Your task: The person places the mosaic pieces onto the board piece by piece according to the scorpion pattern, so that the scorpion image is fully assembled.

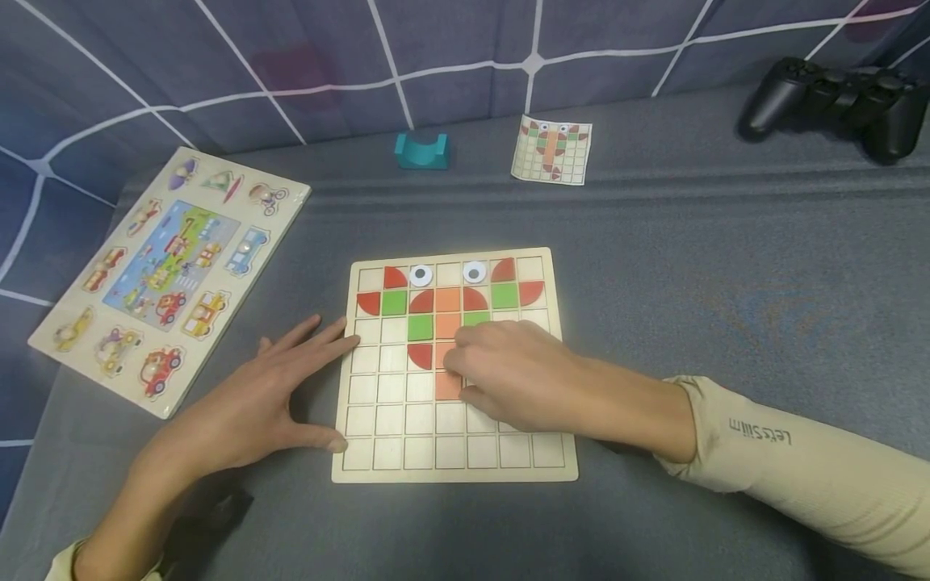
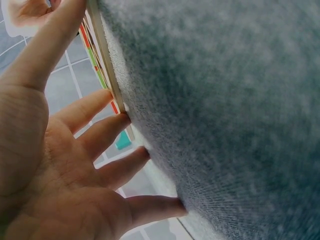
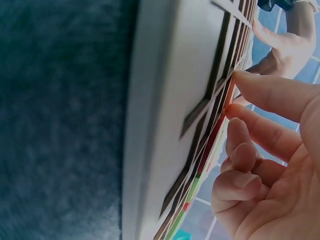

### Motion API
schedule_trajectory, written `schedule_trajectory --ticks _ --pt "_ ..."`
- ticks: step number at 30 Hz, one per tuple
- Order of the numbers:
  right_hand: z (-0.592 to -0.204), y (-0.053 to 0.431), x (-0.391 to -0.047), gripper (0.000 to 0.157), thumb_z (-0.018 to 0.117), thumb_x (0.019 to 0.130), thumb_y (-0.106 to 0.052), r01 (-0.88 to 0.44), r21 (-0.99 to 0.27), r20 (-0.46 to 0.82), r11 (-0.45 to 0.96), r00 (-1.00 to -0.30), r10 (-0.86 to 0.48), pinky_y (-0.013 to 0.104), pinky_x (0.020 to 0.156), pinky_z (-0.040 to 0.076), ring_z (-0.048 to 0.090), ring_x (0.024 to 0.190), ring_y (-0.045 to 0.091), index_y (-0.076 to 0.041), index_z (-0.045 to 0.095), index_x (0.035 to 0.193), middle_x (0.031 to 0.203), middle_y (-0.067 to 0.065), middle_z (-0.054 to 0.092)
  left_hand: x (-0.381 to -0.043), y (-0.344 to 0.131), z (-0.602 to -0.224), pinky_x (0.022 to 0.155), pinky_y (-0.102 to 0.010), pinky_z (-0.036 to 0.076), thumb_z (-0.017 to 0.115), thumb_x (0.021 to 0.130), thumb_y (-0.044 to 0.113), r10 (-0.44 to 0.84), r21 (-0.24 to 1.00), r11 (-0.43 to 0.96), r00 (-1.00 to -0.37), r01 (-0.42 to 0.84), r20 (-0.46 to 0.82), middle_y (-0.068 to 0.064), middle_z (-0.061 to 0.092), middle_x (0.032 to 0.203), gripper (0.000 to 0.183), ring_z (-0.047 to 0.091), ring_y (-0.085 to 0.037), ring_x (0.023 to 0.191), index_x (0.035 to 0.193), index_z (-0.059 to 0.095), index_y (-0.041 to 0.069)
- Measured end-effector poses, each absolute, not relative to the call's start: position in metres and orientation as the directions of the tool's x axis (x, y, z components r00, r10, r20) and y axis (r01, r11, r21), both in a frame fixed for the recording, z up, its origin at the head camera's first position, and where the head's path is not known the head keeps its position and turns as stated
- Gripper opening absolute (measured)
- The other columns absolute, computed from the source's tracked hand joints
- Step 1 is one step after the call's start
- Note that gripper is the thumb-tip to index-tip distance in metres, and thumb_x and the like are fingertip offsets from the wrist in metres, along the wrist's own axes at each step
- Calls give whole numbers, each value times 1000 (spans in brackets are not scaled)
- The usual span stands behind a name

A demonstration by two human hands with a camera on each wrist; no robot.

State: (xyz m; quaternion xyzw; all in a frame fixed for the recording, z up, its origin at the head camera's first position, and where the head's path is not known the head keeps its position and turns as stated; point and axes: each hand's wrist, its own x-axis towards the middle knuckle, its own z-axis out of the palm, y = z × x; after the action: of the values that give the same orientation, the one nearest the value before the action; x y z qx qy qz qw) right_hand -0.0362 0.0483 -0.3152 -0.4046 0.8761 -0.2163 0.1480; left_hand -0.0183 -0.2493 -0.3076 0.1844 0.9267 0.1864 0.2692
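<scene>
A wooden grid board (image 1: 403, 453) lies in front of me, with red quarter-circle tiles (image 1: 420, 355), green square tiles (image 1: 394, 303) and two googly-eye pieces (image 1: 421, 275) in its upper cells. Orange square tiles (image 1: 447, 300) run down its middle column. My right hand (image 1: 519, 371) is over the board, thumb and index fingertips at an orange square tile (image 1: 448, 387) low in that column; the right wrist view shows orange between these tips, the other fingers curled. Fingers spread, my left hand (image 1: 254, 403) rests at the board's left edge, thumb and fingertips against it.
A small printed pattern card (image 1: 552, 152) lies behind the board, with a teal arch block (image 1: 422, 152) to its left. At the left is a wooden vehicle puzzle (image 1: 80, 323). A black game controller (image 1: 835, 105) sits at back right, before a tiled-pattern cloth (image 1: 465, 48).
</scene>
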Motion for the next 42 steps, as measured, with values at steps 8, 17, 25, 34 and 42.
schedule_trajectory --ticks 8,17,25,34,42 --pt "-317 51 -36 10 75 83 -9 -662 -487 -66 569 -622 -780 23 52 41 49 63 11 -11 74 93 71 -6 55 -19 -249 -307 102 -79 7 81 59 68 442 444 862 -789 243 -426 -11 24 161 113 8 -41 148 152 40 20" --pt "-311 83 -32 15 76 83 -9 -696 -464 -6 548 -616 -788 28 62 49 56 74 11 -13 72 97 83 -4 62 -19 -250 -306 103 -78 8 79 61 69 454 456 854 -786 251 -418 -10 23 162 111 8 -40 148 152 39 21" --pt "-312 141 -24 22 80 82 -12 -609 -525 -24 594 -687 -726 26 63 49 50 73 2 -17 72 101 89 -13 58 -19 -249 -305 104 -78 9 81 62 67 461 461 850 -785 255 -414 -9 23 162 108 9 -40 148 152 40 22" --pt "-325 221 -9 46 86 76 -25 -542 -427 -148 724 -748 -647 28 67 48 49 85 -4 -30 67 118 102 -22 51 -19 -249 -305 103 -79 9 79 64 67 466 458 850 -779 261 -420 -7 22 162 107 8 -38 149 153 37 24" --pt "-339 255 1 53 89 72 -29 -436 -350 -320 829 -776 -544 24 58 38 41 71 -2 -28 67 120 94 -18 50 -20 -249 -305 103 -78 9 80 63 66 459 450 855 -782 258 -423 -8 22 162 108 8 -37 149 153 38 23"
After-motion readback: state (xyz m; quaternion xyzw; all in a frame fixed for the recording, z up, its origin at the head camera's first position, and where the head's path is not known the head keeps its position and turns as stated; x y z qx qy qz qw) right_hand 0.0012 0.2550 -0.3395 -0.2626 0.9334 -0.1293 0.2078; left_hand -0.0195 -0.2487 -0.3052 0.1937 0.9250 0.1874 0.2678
